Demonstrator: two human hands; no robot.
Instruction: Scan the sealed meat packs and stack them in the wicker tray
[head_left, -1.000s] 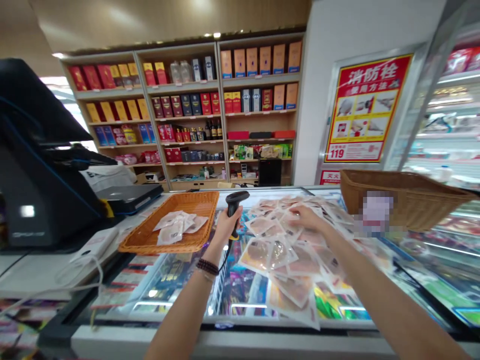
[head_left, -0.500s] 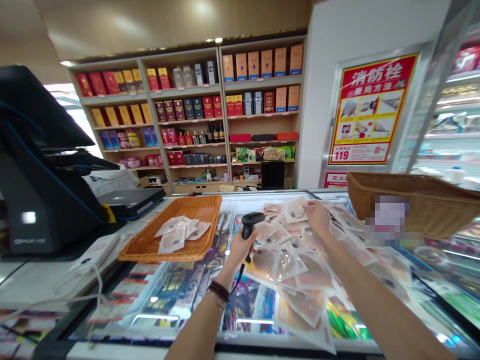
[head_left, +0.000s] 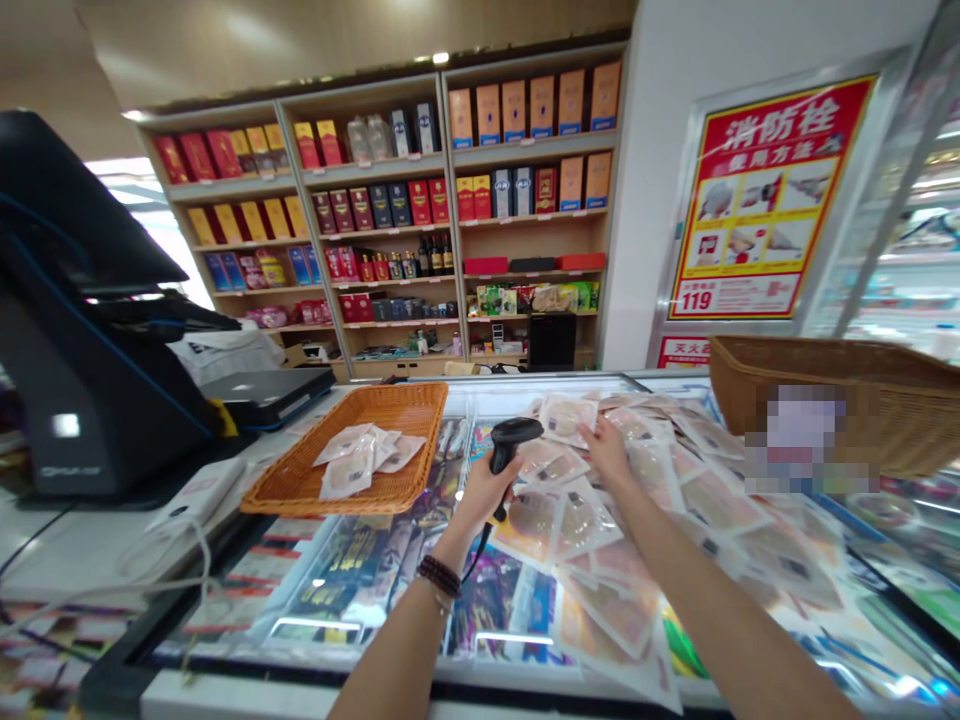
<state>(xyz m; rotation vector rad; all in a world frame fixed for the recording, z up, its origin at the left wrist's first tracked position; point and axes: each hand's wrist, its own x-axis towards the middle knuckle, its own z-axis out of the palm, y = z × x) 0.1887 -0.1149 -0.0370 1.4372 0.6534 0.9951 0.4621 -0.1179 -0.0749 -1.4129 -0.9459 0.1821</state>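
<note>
The left hand (head_left: 480, 495) has its fingers closed around the grip of a black handheld barcode scanner (head_left: 510, 442), with a thin black cord (head_left: 480, 545) dropping from its base. A beaded bracelet (head_left: 439, 576) circles that wrist. The right hand (head_left: 609, 458) reaches down just beside the scanner, its fingers close together on clear vacuum-sealed packets (head_left: 600, 540) of pinkish food; whether they pinch one, I cannot tell. The packets lie overlapped across the glass lid of a chest freezer (head_left: 375, 590), from centre to lower right. At left, a wicker tray (head_left: 409, 430) holds a few more packets (head_left: 358, 462). Farther left, a black checkout terminal (head_left: 75, 340) stands on the tabletop (head_left: 75, 545). A woven basket (head_left: 907, 420) sits at right, a wooden shelf unit (head_left: 375, 220) of boxed goods stands behind, and a red-and-yellow poster (head_left: 765, 200) hangs at upper right.
</note>
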